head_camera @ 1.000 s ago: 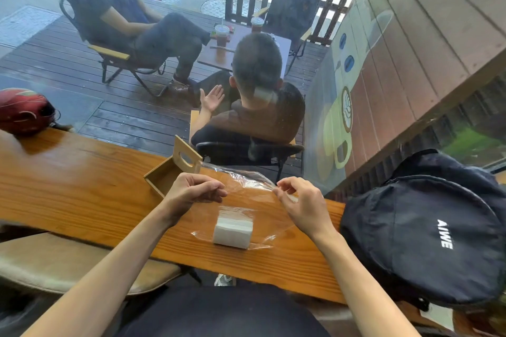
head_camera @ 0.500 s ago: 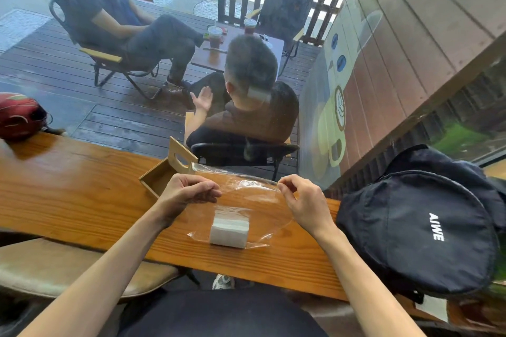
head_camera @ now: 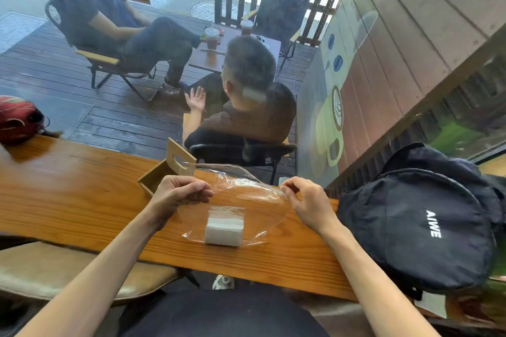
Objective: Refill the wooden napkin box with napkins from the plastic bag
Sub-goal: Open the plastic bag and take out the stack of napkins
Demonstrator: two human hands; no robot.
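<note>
At centre frame the left hand (head_camera: 179, 191) and right hand (head_camera: 309, 201) pinch the plastic bag (head_camera: 254, 200) mouth apart, napkins (head_camera: 224, 230) inside, wooden box (head_camera: 167, 169) just behind; next, reaching in

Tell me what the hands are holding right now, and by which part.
Both hold the clear plastic bag by its open top edge: left hand pinches the left side, right hand the right. The napkin stack lies inside, ungripped.
</note>
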